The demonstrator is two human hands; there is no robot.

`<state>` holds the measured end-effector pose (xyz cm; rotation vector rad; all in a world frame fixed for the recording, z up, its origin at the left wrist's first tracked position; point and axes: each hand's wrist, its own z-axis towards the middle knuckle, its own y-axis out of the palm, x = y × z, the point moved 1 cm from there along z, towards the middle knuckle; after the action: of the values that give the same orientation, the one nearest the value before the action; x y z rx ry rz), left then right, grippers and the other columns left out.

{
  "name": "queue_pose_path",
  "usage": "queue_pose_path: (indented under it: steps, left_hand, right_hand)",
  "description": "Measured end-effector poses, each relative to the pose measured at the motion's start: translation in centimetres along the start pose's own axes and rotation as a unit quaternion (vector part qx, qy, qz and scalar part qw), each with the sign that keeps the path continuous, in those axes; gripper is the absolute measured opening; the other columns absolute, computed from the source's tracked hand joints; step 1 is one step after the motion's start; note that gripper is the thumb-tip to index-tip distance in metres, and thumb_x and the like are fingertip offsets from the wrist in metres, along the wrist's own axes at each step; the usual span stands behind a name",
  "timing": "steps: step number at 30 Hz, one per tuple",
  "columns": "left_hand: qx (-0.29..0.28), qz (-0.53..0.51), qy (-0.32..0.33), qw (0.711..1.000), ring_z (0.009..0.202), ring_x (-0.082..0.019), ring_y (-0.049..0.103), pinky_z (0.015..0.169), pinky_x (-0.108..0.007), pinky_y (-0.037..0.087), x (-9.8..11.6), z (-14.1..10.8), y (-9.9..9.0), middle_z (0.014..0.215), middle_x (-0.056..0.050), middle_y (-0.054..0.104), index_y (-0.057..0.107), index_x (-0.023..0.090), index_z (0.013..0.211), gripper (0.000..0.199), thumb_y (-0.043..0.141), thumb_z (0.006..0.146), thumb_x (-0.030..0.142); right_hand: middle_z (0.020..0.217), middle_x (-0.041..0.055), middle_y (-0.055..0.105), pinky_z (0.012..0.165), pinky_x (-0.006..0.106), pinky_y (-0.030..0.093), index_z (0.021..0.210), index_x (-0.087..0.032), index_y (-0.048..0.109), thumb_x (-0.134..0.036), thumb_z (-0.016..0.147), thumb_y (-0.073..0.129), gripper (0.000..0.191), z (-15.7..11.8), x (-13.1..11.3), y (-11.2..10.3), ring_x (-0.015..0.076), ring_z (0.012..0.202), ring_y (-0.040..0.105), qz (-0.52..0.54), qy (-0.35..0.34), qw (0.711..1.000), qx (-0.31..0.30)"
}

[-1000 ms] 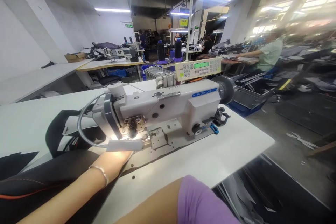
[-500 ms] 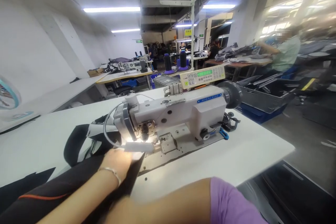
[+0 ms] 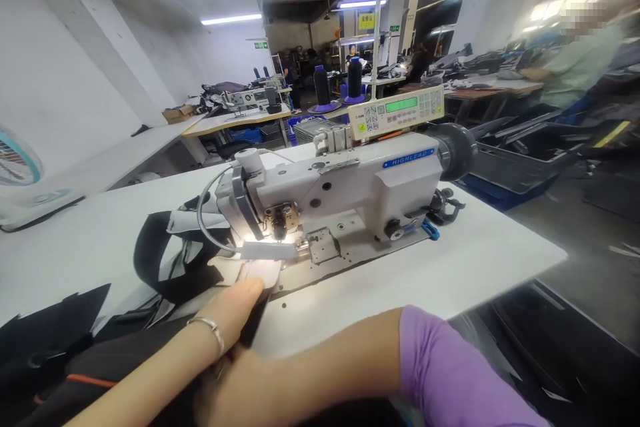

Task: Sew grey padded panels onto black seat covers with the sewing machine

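My left hand (image 3: 233,307), with a bracelet at its wrist, grips the edge of a dark fabric piece (image 3: 125,347) with an orange line. The thumb lies on a light-coloured layer (image 3: 267,273) at its end, in front of the needle area of the sewing machine (image 3: 340,180). A lamp bar (image 3: 267,251) lights that spot. Just below the left wrist is my right hand (image 3: 240,383), blurred, against the dark fabric; its fingers are mostly hidden. A black strap-like loop (image 3: 150,247) of the material stands up left of the machine head.
The white table (image 3: 400,293) carries the machine, with a control panel (image 3: 397,112) and black thread cones (image 3: 321,88) behind it. More dark cloth (image 3: 75,320) lies at left. A grey crate (image 3: 525,170) stands at right, near a seated co-worker (image 3: 575,73).
My view has tilted down. My left hand and the fabric end have drawn back a little from the needle area, showing more of the light layer. The right hand has come more into view.
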<state>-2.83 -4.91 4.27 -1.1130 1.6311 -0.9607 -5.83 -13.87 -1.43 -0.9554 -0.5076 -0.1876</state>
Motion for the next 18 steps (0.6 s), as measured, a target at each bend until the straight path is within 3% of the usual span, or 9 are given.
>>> queue_pose_path:
  steps: [2, 5, 8, 12, 18]
  left_hand:
    - [-0.003, -0.019, 0.003, 1.0, 0.11, -0.022, 0.058, 0.093, -0.034, 0.048, -0.6, 0.2, 0.4, 0.125, -0.009, 0.058, 0.049, 0.021, 0.128, 0.074, 0.043, 0.062, -0.012]
    - [0.021, -0.001, 0.023, 1.0, 0.112, -0.025, 0.057, 0.093, -0.038, 0.049, -0.8, 0.7, 0.5, 0.133, -0.011, 0.052, 0.046, 0.02, 0.133, 0.077, 0.041, 0.062, -0.011]
    - [0.031, 0.008, 0.008, 0.999, 0.112, -0.029, 0.056, 0.089, -0.042, 0.051, -0.7, 1.7, 0.3, 0.133, -0.014, 0.05, 0.038, 0.018, 0.14, 0.078, 0.042, 0.066, -0.005]
    - [0.043, -0.025, -0.011, 0.999, 0.122, -0.029, 0.05, 0.092, -0.043, 0.051, -1.0, 2.9, 0.3, 0.14, -0.013, 0.044, 0.028, 0.021, 0.146, 0.086, 0.047, 0.065, -0.001]
    - [0.02, -0.062, -0.029, 0.997, 0.127, -0.029, 0.046, 0.099, -0.042, 0.046, -1.3, 3.6, 0.5, 0.145, -0.013, 0.039, 0.03, 0.02, 0.145, 0.085, 0.048, 0.065, 0.001]
  right_hand:
    - [0.066, 0.0085, 0.062, 0.063, 0.037, 0.044, 0.06, -0.017, 0.048, -0.014, 0.084, 0.048, 0.024, 0.5, -1.7, -0.5, 0.0182, 0.06, 0.052, 0.082, 0.004, 0.996, 0.025]
    - [0.059, 0.0043, 0.055, 0.055, 0.034, 0.041, 0.056, -0.018, 0.044, -0.004, 0.079, 0.047, 0.027, 1.5, -2.4, -0.5, 0.0165, 0.056, 0.048, 0.172, -0.026, 0.984, 0.034]
    - [0.056, 0.0018, 0.049, 0.053, 0.032, 0.04, 0.054, -0.019, 0.042, -0.004, 0.08, 0.046, 0.03, 2.1, -2.4, -0.1, 0.0155, 0.055, 0.047, 0.205, -0.04, 0.978, 0.011]
    - [0.055, 0.0005, 0.044, 0.05, 0.03, 0.04, 0.055, -0.018, 0.044, -0.007, 0.083, 0.043, 0.03, 2.0, -2.8, 0.0, 0.0144, 0.054, 0.047, 0.223, -0.004, 0.975, -0.009]
    - [0.054, 0.0006, 0.045, 0.051, 0.031, 0.042, 0.053, -0.019, 0.041, -0.009, 0.086, 0.044, 0.035, 1.7, -2.9, -0.8, 0.0151, 0.055, 0.049, 0.239, 0.017, 0.971, -0.006]
